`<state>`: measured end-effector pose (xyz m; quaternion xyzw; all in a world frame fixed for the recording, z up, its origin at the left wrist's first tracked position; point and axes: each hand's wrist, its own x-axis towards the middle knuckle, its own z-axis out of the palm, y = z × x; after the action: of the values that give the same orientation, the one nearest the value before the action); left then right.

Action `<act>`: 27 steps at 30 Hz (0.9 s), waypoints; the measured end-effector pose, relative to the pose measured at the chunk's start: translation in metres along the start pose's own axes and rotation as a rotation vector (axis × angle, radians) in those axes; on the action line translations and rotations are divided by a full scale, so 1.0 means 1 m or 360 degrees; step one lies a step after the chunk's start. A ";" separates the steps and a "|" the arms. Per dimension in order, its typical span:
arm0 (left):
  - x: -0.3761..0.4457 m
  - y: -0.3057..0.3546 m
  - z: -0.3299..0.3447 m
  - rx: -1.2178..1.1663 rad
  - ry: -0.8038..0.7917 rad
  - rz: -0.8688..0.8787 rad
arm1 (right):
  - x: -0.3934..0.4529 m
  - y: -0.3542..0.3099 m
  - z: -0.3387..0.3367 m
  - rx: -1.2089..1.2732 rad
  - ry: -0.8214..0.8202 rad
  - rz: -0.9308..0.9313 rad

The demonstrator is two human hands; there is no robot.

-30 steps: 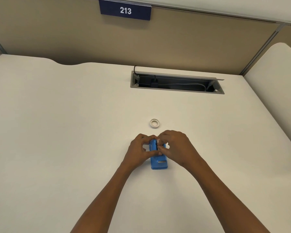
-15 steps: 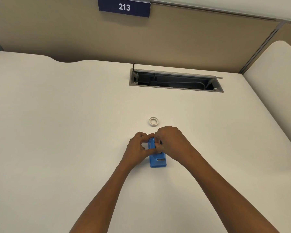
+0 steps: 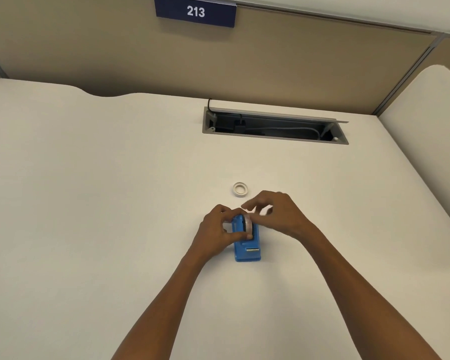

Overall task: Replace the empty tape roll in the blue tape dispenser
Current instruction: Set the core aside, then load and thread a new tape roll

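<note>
Hands meet over a small blue tape dispenser (image 3: 246,241) that sits on a wide cream desk (image 3: 89,203), seen from my own head looking forward and down. Both my bare forearms reach in from the bottom edge and converge near the middle of the view.

My left hand (image 3: 217,229) is closed around the dispenser's left side and far end, thumb pressed on its top, steadying it against the desk. A clear roll of tape (image 3: 247,222) stands on edge in the dispenser's slot, its upper curve rising above the blue body. My right hand (image 3: 278,215) hovers just to the right of that roll with its fingers loosely spread and slightly blurred; the fingertips are close to the roll's top, but I cannot tell whether they are touching or pinching it. The dispenser's near end, with its small metal cutter strip, points toward me and is uncovered.

Just beyond my hands, apart from them, a small white empty tape core (image 3: 240,189) lies flat on the desk.

Farther back, a long grey cable tray (image 3: 274,137) is set into the desk with its lid open, showing dark cables and a plug inside. Behind the desk stands a tan partition wall (image 3: 115,48), and at its top hangs a dark blue sign (image 3: 195,12) reading 213 in white numerals. A second cream surface curves in at the right edge.
</note>
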<state>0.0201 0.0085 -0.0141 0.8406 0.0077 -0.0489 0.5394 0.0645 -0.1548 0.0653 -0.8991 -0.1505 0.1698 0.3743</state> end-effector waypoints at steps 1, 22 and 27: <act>0.000 0.000 0.000 -0.0002 -0.0002 -0.0009 | -0.002 0.004 0.001 -0.0018 -0.0028 -0.0015; 0.005 0.005 -0.005 0.0059 -0.0075 -0.0058 | 0.018 -0.035 -0.008 -0.0788 -0.0464 -0.0030; 0.005 0.005 -0.005 0.0077 -0.0072 -0.0041 | 0.020 -0.039 -0.009 -0.0751 -0.0503 0.0015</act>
<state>0.0259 0.0107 -0.0080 0.8519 0.0052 -0.0752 0.5182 0.0805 -0.1259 0.0959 -0.9245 -0.2382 0.2699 0.1256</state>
